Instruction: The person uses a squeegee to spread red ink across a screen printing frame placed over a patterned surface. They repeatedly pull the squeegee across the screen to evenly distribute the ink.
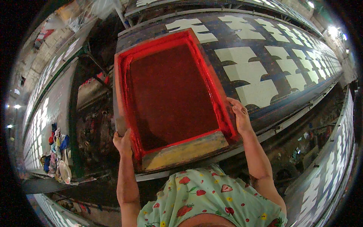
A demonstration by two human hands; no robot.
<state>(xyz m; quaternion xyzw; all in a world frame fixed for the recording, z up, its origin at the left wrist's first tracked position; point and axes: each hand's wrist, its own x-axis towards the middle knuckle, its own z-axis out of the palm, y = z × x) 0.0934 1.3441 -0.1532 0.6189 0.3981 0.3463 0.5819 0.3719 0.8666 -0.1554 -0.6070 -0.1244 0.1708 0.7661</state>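
A large screen-printing frame (188,151) lies tilted in front of me, its inner edges coated in wet-looking red ink. The mesh (170,98) inside it is dark red. My left hand (124,143) is closed around the frame's left side, close to the near corner. On the opposite side, my right hand (240,117) grips the right edge with bent fingers. Beyond the frame, pale cut fabric pieces (247,72) lie in rows on a long dark printing table (223,89). Whether the frame rests on the table or hangs just above it, I cannot tell.
Another long table (56,109) with pale pieces runs along the left. Coloured rags (56,147) and a whitish bowl (64,172) sit at its near end. A further table (329,166) curves along the right, past a dark gap. A metal rail (287,125) edges the main table.
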